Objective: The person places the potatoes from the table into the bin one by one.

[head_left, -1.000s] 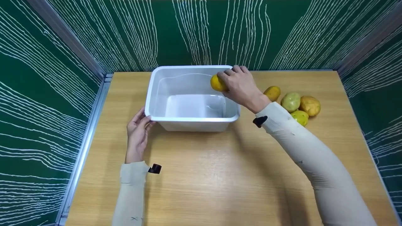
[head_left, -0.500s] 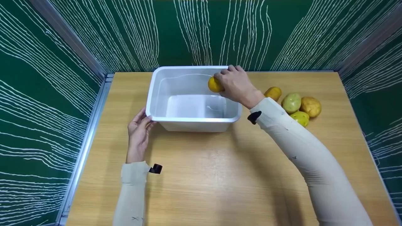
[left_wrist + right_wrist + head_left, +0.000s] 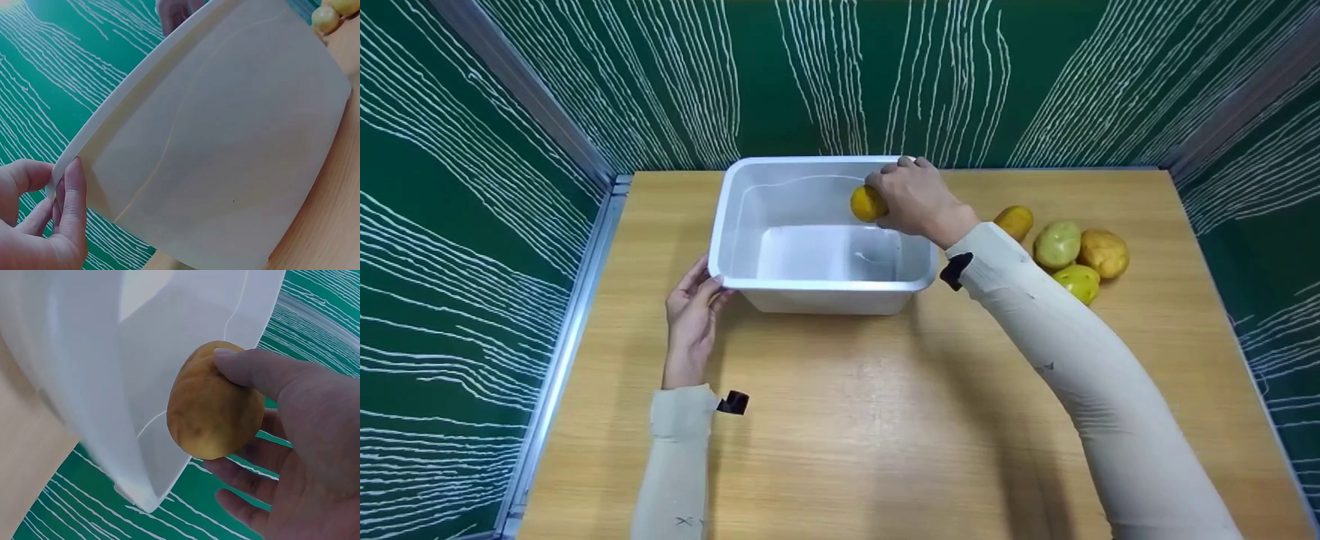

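My right hand (image 3: 916, 199) grips a yellow-orange mango (image 3: 868, 203) over the right part of a white plastic tub (image 3: 825, 286). In the right wrist view the thumb presses on top of the mango (image 3: 211, 408), with fingers curled beneath it; the skin has brownish patches and shallow dents. The tub's inside floor shows bare in the head view. At the tub's near left corner my left hand (image 3: 690, 319) pinches the rim between thumb and fingers, as the left wrist view shows the hand (image 3: 50, 219) doing on the tub's pale outer wall (image 3: 225, 140).
Right of the tub on the wooden table (image 3: 840, 420) lie several fruits: an orange-yellow one (image 3: 1015, 221) partly behind the right wrist, a pale green one (image 3: 1057, 244), a brownish-yellow one (image 3: 1104, 253) and a yellow-green one (image 3: 1078, 283). Green walls (image 3: 877, 82) with white lines enclose the table.
My right hand has drifted slightly left and a little down with the mango, farther over the tub. The left hand keeps its hold on the rim, and the other fruits lie still.
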### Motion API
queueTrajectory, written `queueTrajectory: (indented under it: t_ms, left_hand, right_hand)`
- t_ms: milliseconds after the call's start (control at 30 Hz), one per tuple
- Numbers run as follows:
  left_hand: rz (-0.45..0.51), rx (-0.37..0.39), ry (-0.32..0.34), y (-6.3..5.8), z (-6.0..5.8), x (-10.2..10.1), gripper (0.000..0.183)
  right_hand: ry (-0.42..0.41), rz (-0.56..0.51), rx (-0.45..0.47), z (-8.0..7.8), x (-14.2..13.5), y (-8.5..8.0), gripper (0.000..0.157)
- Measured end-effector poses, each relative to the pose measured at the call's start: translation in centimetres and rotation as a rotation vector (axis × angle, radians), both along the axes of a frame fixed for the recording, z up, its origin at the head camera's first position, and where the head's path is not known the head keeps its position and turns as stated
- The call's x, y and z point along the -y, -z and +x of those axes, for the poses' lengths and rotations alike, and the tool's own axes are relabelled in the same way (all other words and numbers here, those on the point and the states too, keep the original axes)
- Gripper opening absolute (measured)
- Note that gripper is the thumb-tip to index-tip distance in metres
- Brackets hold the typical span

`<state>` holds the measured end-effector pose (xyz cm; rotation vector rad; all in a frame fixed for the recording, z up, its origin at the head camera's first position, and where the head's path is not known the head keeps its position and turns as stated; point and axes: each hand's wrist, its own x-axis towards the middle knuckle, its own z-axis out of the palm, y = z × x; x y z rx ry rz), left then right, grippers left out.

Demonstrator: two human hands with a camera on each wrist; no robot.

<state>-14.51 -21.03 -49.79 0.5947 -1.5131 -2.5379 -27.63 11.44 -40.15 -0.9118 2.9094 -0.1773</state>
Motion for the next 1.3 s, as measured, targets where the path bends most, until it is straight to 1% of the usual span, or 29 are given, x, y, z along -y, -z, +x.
queueTrajectory:
  t_ms: [167, 367, 633, 933, 1167, 1300]
  left_hand:
    - [-0.006, -0.003, -0.006, 0.0, 0.0, -0.1, 0.056]
    - [0.009, 0.002, -0.02, -0.2, 0.1, -0.1, 0.056]
    - [0.0, 0.005, -0.013, -0.1, 0.0, -0.1, 0.056]
    - [-0.008, 0.024, -0.013, -0.1, 0.0, -0.1, 0.057]
    - [-0.002, -0.036, -0.012, 0.1, 0.1, -0.2, 0.053]
    - [0.0, -0.034, -0.024, 0.1, 0.1, -0.2, 0.053]
  right_hand:
    - [0.004, 0.012, 0.028, -0.3, 0.5, 0.0, 0.046]
    - [0.02, 0.025, 0.097, -1.1, 0.9, 0.1, 0.043]
    - [0.07, -0.016, 0.202, -1.8, 1.2, 0.4, 0.041]
    - [0.106, -0.027, 0.265, -2.5, 1.2, 0.8, 0.039]
    - [0.143, -0.009, 0.304, -2.8, 1.2, 1.0, 0.042]
    - [0.17, -0.013, 0.348, -3.0, 1.3, 0.9, 0.043]
